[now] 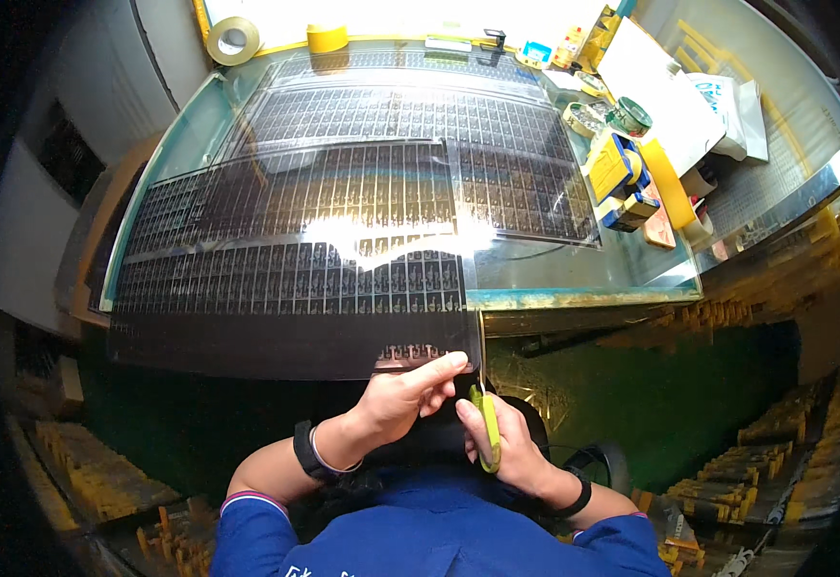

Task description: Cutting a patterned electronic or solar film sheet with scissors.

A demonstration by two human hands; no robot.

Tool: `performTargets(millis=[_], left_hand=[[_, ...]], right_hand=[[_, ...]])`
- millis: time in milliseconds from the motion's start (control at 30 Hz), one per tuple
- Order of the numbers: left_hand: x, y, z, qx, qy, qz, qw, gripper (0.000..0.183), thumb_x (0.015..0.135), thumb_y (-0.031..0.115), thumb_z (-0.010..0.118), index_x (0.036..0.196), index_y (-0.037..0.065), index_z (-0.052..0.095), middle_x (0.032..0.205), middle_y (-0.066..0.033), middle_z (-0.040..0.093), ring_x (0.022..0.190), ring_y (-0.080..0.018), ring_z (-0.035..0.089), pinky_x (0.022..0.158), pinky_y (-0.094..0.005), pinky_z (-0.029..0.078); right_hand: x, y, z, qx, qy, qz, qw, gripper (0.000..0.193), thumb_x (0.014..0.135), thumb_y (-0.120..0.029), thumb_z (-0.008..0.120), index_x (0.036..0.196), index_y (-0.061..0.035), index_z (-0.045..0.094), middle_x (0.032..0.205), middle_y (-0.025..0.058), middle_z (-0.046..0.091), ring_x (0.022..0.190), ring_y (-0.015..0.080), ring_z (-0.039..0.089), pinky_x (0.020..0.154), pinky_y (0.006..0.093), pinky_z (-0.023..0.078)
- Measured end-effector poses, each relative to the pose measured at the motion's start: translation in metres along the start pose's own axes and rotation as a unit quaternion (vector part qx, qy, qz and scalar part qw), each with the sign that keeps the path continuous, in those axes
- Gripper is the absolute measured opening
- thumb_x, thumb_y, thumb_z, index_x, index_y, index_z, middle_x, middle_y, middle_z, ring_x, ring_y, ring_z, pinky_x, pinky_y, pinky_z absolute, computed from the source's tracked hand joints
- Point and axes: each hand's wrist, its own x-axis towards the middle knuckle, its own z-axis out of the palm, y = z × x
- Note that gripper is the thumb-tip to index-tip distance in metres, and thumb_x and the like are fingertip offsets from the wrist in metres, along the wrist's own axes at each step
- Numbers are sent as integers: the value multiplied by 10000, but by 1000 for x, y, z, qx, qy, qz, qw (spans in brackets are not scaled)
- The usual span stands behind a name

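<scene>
A large dark film sheet [285, 337], printed with rows of small repeated patterns, lies partly on the glass table and overhangs its near edge. My left hand [402, 394] pinches the sheet's near right corner, thumb on top and fingers beneath. Just right of it, my right hand [511, 444] is closed around the yellow-green handles of a pair of scissors [490, 433]. The thin blades point away from me along the sheet's right edge. Whether they are cutting into the film I cannot tell.
More patterned film sheets [526, 192] overlap on the glass table [574, 296]. Tape rolls [233, 40] stand along the far edge. At the right are a blue-and-yellow tape dispenser [617, 168], a green tape roll [629, 115] and a white board [655, 82]. Bright glare covers the table's middle.
</scene>
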Motion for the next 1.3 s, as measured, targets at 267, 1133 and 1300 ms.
performTargets(millis=[267,1133,1300], left_hand=[[-4,4,4,-13,-1,12,1000,164,831,222,594,741,88,616,585,21,539,462,-39,446,392,-167,316],[-4,-2,7,18,5,0,1000,167,808,229,623,757,70,627,568,30,517,447,-37,413,384,-171,280],[-4,-4,5,24,0,-1,1000,171,802,239,632,748,77,624,568,31,516,446,-34,402,386,-170,274]], right_hand=[[0,-3,-4,-1,-15,6,1000,346,876,-372,494,770,-45,448,572,18,480,501,86,501,463,240,417],[0,-4,-5,-17,-11,-14,1000,352,889,-373,462,776,-40,439,564,34,488,493,105,499,459,255,411],[-1,-5,-4,-41,2,-25,999,348,893,-353,461,759,-32,443,527,30,474,455,106,479,429,268,392]])
